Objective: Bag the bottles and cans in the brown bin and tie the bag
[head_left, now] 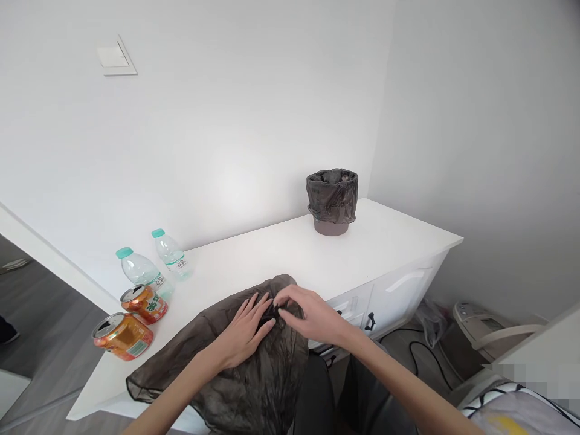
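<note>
A dark, see-through plastic bag (203, 338) lies spread over the near edge of the white cabinet top and hangs down in front. My left hand (247, 332) rests flat on the bag with its fingers stretched out. Just to the right, my right hand (308, 311) is curled, thumb and fingertips close together at a gathered, dark part of the bag. The fingers appear to pinch the plastic there.
Two orange cans (124, 338) and two clear bottles with teal caps (138, 269) stand at the cabinet top's left end. A small bin (333, 202) lined with a dark bag stands at the back right. Cables (430, 356) lie on the floor at right.
</note>
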`<state>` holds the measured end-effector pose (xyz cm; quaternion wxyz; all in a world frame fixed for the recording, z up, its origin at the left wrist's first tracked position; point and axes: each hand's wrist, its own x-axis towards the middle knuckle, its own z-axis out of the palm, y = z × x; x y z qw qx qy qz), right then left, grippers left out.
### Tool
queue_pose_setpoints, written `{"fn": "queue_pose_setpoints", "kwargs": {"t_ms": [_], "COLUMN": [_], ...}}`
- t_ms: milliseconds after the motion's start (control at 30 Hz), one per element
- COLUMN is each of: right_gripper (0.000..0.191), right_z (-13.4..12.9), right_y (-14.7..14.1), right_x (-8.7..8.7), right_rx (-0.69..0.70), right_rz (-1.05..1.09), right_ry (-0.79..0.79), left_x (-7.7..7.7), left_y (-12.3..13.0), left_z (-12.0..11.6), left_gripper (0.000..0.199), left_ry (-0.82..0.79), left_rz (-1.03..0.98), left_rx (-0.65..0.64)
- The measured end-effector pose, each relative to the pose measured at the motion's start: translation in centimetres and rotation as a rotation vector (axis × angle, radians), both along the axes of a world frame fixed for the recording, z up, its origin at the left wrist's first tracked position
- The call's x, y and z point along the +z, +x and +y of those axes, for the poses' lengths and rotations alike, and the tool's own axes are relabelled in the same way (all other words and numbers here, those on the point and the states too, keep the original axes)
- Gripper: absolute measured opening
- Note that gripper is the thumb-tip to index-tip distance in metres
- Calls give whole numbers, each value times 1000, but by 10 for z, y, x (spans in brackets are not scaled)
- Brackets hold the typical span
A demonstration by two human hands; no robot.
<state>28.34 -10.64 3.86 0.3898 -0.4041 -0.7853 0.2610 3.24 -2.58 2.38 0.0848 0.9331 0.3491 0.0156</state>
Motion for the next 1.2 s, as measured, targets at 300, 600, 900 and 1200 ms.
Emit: {"fn": "queue_pose_setpoints", "kwargs": {"t_ms": [300, 600, 900, 1200], "right_gripper": [66, 71, 114, 69], "right_z": [33, 43, -5, -3], "right_y": [-15, 57, 117, 123], "right_x": [-55, -51, -66, -96], "right_rx": [-235, -560, -109, -327], "right_rz": [-507, -569, -662, -702], "right_ry": [76, -101, 129, 360], "left_x": [-9, 19, -19, -45], "left_y": [-24, -33, -32, -45], "left_z": [39, -29, -40, -27], "left_gripper": [50, 77, 124, 73], "left_ry": [403, 313, 372, 518], "left_rz": [-55, -139, 108, 11], "left_rx": [-66, -263, -189, -151]}}
